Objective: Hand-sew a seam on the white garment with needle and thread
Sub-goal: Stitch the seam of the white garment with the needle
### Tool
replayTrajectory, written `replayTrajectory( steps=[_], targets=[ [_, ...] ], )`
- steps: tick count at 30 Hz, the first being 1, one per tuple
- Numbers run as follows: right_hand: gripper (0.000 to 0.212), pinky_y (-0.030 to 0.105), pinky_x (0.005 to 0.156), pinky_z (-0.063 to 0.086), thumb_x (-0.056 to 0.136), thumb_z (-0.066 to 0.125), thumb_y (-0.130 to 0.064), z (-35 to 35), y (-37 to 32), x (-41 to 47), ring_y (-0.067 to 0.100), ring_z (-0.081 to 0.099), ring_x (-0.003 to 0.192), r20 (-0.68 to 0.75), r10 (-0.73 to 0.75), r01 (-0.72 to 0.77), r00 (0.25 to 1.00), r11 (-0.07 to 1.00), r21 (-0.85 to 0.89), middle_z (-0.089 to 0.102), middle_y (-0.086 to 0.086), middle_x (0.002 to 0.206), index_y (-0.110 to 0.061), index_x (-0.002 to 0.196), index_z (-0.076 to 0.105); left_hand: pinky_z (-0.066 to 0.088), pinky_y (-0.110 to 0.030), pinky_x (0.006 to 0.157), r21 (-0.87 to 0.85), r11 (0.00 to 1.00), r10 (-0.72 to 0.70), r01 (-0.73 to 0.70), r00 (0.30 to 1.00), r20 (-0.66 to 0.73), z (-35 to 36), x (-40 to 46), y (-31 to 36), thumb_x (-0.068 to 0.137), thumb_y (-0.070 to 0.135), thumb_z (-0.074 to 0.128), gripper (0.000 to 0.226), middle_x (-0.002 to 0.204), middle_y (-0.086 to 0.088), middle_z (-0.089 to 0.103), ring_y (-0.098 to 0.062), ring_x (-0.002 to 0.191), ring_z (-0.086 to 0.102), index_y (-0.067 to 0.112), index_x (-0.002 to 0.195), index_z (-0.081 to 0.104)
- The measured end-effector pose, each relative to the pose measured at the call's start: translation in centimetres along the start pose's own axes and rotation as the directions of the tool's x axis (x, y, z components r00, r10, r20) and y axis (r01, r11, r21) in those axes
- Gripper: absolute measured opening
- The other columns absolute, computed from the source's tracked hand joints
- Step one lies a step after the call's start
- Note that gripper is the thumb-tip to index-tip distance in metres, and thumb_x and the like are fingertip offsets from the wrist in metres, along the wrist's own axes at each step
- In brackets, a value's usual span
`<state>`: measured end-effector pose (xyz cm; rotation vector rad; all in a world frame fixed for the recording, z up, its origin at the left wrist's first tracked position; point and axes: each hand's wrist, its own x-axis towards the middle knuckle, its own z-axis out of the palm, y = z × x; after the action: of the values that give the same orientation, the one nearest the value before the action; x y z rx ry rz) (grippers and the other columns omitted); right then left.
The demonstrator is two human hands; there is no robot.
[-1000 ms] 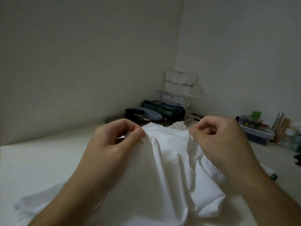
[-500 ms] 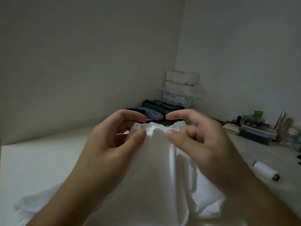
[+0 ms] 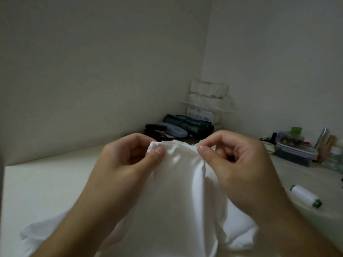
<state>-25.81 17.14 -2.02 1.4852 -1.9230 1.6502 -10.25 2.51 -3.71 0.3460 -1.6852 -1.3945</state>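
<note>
Above the pale worktop [image 3: 46,182], left hand [image 3: 128,164] and right hand [image 3: 239,162] each pinch the white garment's [image 3: 178,191] top edge between thumb and curled fingers, holding it raised; a white thread spool [image 3: 305,196] lies to the right.

The garment [image 3: 176,191] lies on the bench [image 3: 46,182], its top edge between the left hand [image 3: 130,160] and right hand [image 3: 239,160]. A thread spool [image 3: 306,195] lies right; a lidded container [image 3: 295,153] sits behind it.
</note>
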Motion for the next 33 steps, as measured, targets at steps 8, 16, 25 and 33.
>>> replayTrajectory(
  steps=[8,16,25,33],
  targets=[
    [0.029,0.026,0.051,0.029,0.092,0.052,-0.018,-1.9,-1.0,0.3,0.019,0.029,0.056,0.265,0.054,-0.172,0.963,0.879,0.445,0.035,0.008,0.063,-0.008,0.101,0.078,0.042,-0.04,0.066,-0.031,0.999,0.009,-0.009,1.0,-0.001,0.0,-0.1,0.3,0.096,0.032,0.077,0.017,0.078,-0.012,0.076,-0.017,0.064,0.059,0.016,0.092,0.078],
    [0.03,0.026,0.056,0.041,0.103,0.058,-0.006,0.0,-1.7,-0.1,0.02,0.045,0.059,0.292,0.002,-0.13,0.956,0.898,0.42,0.064,0.01,0.076,-0.02,0.115,0.081,0.043,-0.02,0.055,-0.033,0.997,0.073,-0.072,0.996,0.044,0.2,-0.5,0.4,0.093,0.031,0.072,0.015,0.071,-0.002,0.074,-0.007,0.061,0.059,0.019,0.09,0.082],
    [0.015,0.019,0.042,0.037,0.095,0.07,-0.007,0.2,-2.2,-0.5,0.02,0.046,0.041,0.279,0.093,-0.196,0.956,0.909,0.368,0.066,0.017,0.059,-0.009,0.082,0.063,0.042,-0.027,0.057,-0.051,0.997,0.069,-0.062,0.986,0.154,0.3,-0.8,0.5,0.095,0.029,0.078,0.014,0.079,-0.011,0.077,-0.012,0.066,0.06,0.016,0.091,0.08],
    [0.02,0.021,0.045,0.031,0.084,0.078,-0.024,0.2,-2.0,-0.5,0.017,0.035,0.043,0.277,0.095,-0.18,0.956,0.936,0.301,0.048,0.002,0.046,-0.012,0.075,0.065,0.044,-0.021,0.055,-0.03,0.994,0.113,-0.109,0.975,0.192,0.3,-0.9,0.5,0.097,0.029,0.076,0.016,0.075,-0.007,0.076,-0.009,0.065,0.061,0.016,0.09,0.08]
  ],
)
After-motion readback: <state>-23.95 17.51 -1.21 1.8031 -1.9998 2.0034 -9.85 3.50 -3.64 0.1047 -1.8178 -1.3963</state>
